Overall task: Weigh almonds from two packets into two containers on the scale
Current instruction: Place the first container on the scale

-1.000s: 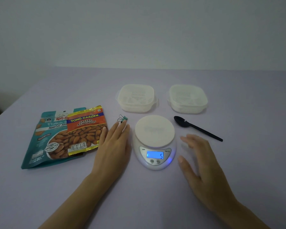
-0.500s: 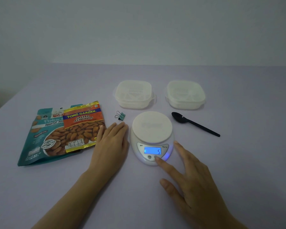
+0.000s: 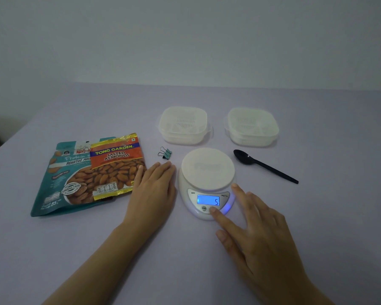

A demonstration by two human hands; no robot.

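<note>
A small white kitchen scale (image 3: 207, 168) sits mid-table, its blue display reading 5 and its round platform bare. My right hand (image 3: 257, 234) rests beside it with fingers spread, the index fingertip on the right-hand button under the display. My left hand (image 3: 153, 192) lies flat on the table just left of the scale, holding nothing. Two almond packets lie at the left: an orange salted-almonds packet (image 3: 117, 164) overlapping a teal roasted-almonds pouch (image 3: 59, 183). Two empty white containers stand behind the scale, one at the left (image 3: 183, 125) and one at the right (image 3: 252, 126).
A black plastic spoon (image 3: 262, 165) lies right of the scale, bowl toward the containers. Two small teal binder clips (image 3: 165, 153) sit between the packets and the scale. The lilac table (image 3: 339, 216) ends at a pale wall behind; its left edge runs diagonally.
My right hand came in from the right of the scale, and its index finger now touches the button below the display. The left hand stayed flat. The display still reads 5.
</note>
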